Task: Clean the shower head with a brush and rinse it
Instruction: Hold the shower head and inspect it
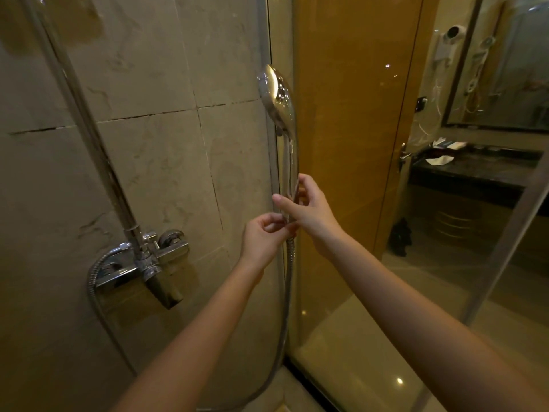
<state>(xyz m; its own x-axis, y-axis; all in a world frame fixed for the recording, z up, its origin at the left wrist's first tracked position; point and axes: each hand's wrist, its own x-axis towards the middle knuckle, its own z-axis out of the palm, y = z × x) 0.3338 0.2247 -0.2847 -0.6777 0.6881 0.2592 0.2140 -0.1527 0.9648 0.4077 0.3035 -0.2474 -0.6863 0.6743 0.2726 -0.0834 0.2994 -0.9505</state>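
Note:
A chrome hand shower head [277, 95] stands upright in front of the tiled wall, its face turned left. My right hand [309, 212] grips the lower part of its handle with curled fingers. Just below, my left hand [263, 236] pinches the base of the handle where the metal hose [286, 307] joins it. The hose hangs down and loops back to the mixer tap [145, 257]. No brush is in view.
A chrome riser pipe [86, 126] runs up the wall from the tap. The glass shower partition [341, 144] stands right behind the shower head. Beyond it are a dark vanity counter [472, 171], a mirror and a wall hair dryer [451, 43].

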